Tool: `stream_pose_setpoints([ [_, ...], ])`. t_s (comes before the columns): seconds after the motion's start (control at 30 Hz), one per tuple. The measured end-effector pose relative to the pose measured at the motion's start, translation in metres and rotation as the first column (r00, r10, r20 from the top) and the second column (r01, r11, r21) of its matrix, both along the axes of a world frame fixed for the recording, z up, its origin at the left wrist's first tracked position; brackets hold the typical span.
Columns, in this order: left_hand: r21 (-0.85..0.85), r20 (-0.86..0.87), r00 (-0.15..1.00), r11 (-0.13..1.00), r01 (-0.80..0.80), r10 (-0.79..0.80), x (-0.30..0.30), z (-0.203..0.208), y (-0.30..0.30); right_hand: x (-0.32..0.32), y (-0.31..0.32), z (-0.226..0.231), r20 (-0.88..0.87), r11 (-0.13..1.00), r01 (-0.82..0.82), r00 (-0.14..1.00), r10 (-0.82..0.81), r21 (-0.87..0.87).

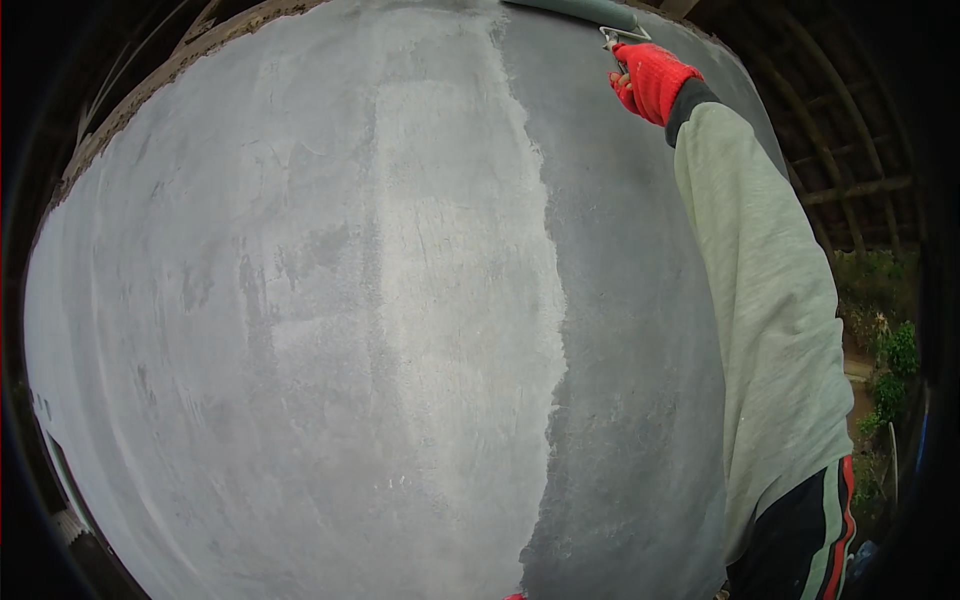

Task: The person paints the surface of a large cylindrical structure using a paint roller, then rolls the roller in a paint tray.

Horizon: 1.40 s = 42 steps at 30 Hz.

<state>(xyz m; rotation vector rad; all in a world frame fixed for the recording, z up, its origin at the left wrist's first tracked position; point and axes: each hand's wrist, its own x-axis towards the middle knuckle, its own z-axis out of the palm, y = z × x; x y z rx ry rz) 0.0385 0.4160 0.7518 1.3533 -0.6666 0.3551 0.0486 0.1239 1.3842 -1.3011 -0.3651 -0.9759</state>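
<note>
My right hand (pixel 655 85), in a red glove with bare fingertips, is raised high at the upper right. Its fingers are closed round the handle of a paint roller (pixel 575 8). The roller's long grey-green sleeve lies along the top of the wall (pixel 460 280), partly cut off by the picture's edge. Dark grey covers the wall's right part; left of a ragged vertical border it is pale, with a whitish band beside that border. A small red patch (pixel 515 597) at the lower edge may be my left hand's glove; no fingers can be made out there.
A rough ledge (pixel 150 95) runs along the wall's upper left edge. Roof timbers (pixel 860 190) show at the upper right, with green plants (pixel 895 365) and bare ground outside below them. My pale sleeve (pixel 760 290) hides part of the wall's right side.
</note>
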Motion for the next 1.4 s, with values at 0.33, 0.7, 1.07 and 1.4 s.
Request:
stream_pose_setpoints([
  [0.33, -0.143, -0.256, 0.965, 0.984, -0.104, 0.065, 0.002, -0.012, -0.009, 0.025, -0.003, 0.052, 0.152, 0.964, -0.181, 0.976, 0.153, 0.196],
  [0.7, -0.116, -0.161, 0.902, 0.900, -0.420, 0.400, -0.010, -0.011, -0.007, 0.040, -0.013, 0.029, 0.302, 0.992, -0.128, 0.946, 0.117, 0.016],
  [1.07, -0.133, -0.176, 0.885, 0.880, -0.456, 0.432, -0.039, -0.002, 0.039, 0.012, 0.139, -0.077, 0.386, 0.976, -0.004, 0.918, 0.090, -0.219],
  [1.4, -0.196, -0.189, 0.858, 0.838, -0.509, 0.478, -0.059, 0.019, 0.098, 0.018, 0.289, -0.263, 0.243, 0.745, -0.093, 0.912, 0.330, -0.661],
])
